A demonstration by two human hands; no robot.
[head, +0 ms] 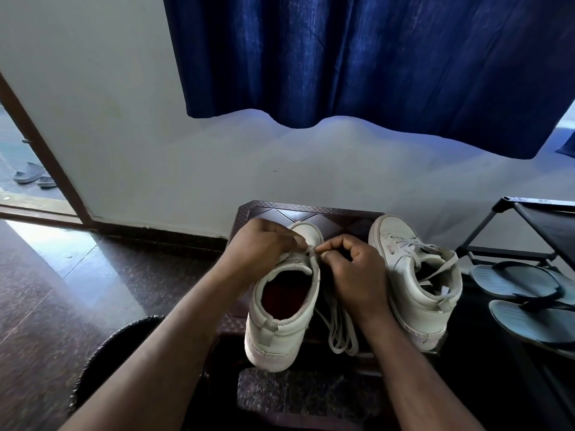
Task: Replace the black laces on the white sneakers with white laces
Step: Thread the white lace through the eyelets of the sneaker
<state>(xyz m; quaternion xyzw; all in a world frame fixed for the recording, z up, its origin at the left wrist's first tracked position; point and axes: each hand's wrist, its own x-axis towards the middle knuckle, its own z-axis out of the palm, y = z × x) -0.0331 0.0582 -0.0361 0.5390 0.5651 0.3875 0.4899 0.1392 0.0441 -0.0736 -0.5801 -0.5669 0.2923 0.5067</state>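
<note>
Both pinching flat white lace [340,331]: left hand [264,247], right hand [354,275], over smooth sneaker [280,337].

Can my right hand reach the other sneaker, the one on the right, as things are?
Probably yes: the right hand is beside the right sneaker with nothing between them, but it is pinching the white lace.

Left sneaker [280,321] sits beside right sneaker [413,284] on a stool [311,213] (sandals [522,293] farther right).

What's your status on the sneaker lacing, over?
Left hand grips sneaker, right hand pinches white lace at its eyelets. Second sneaker already white-laced. Nothing blocking the hands.
</note>
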